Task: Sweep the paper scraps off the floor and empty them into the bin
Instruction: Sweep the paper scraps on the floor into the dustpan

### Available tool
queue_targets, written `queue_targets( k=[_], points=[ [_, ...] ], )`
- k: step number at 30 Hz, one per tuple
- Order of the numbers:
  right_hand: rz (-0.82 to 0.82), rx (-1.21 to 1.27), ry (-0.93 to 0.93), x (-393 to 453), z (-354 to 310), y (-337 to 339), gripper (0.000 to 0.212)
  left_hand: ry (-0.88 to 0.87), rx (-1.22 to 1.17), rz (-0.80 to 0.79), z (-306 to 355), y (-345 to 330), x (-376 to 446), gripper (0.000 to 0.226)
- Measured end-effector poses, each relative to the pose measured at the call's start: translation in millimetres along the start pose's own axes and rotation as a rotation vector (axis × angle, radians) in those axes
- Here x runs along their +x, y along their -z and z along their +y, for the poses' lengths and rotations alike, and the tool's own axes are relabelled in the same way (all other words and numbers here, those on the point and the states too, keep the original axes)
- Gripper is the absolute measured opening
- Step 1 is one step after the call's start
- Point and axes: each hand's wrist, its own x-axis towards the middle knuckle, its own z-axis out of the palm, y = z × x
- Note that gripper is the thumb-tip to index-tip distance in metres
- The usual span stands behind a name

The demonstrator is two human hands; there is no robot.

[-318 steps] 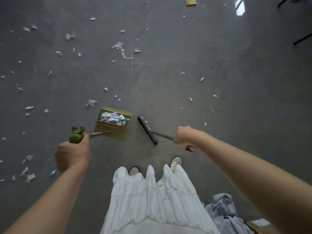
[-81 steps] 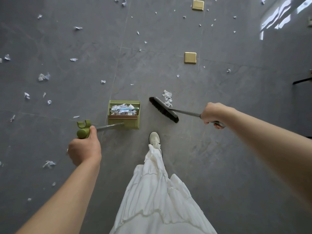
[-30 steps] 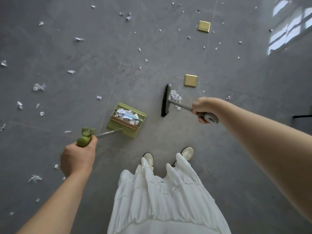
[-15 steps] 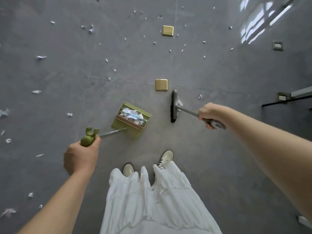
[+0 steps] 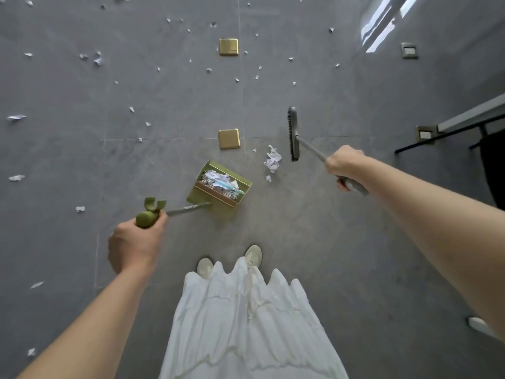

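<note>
Since half a second ago, I am seeing the broom head [image 5: 293, 134] lifting away to the right of the crumpled wad [image 5: 272, 162] it was pressed against, leaving that wad lying free on the floor [image 5: 314, 255].

Nearest me, my left hand [image 5: 133, 243] is clenching its fingers round the green grip of the dustpan [image 5: 218, 187], which is resting on the floor just ahead of my shoes, already holding a heap of scraps. My right hand [image 5: 345, 166] is grasping the broom handle, fingers wrapped round it. The wad is lying between pan and brush, just beside the pan's right corner.

Farther out, small paper scraps [image 5: 97, 58] are scattered round two brass floor plates [image 5: 229, 139] and off toward the left edge. I am judging the job partway done: plenty is left to sweep, and no bin is showing yet.
</note>
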Motion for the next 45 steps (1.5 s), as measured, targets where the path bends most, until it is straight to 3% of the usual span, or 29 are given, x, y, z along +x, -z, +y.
queue_targets(
  k=[3, 6, 10, 14, 17, 25, 31, 36, 41, 45],
  points=[
    [0.042, 0.013, -0.045, 14.8, 7.8, 6.8, 0.018, -0.026, 0.02, -0.017, 11.7, -9.0, 5.7, 0.043],
    [0.073, -0.06, -0.047, 25.8, 12.0, 7.9, 0.022, -0.057, 0.064, -0.032, 22.4, -17.1, 13.9, 0.045],
    [0.039, -0.131, -0.035, 36.8, 11.2, 0.6, 0.013, -0.132, 0.135, -0.064, 36.8, -24.6, 26.5, 0.044],
    [-0.087, -0.125, -0.049, 38.7, 1.4, -7.6, 0.009, -0.208, 0.2, -0.1, 53.3, -29.2, 37.9, 0.04],
    [-0.166, -0.095, -0.058, 36.8, -6.2, -10.6, 0.017, -0.214, 0.214, -0.119, 61.1, -30.2, 47.8, 0.041],
    [-0.082, -0.149, -0.044, 38.2, -14.4, 16.1, 0.009, -0.22, 0.235, -0.165, 72.5, -37.8, 68.5, 0.04],
    [0.036, -0.319, 0.112, 46.2, -24.9, -1.4, 0.009, -0.23, 0.271, -0.194, 77.7, -41.4, 79.3, 0.042],
    [0.008, -0.539, 0.209, 48.7, -28.4, -7.4, 0.02, -0.247, 0.287, -0.191, 81.6, -44.3, 83.6, 0.044],
    [-0.044, -0.578, 0.235, 33.2, -22.1, -8.7, 0.011, -0.247, 0.29, -0.222, 89.4, -45.7, 85.1, 0.045],
    [-0.031, -0.52, 0.188, 27.5, -17.9, 0.1, 0.021, -0.24, 0.295, -0.251, 93.0, -48.6, 86.5, 0.046]
  ],
)
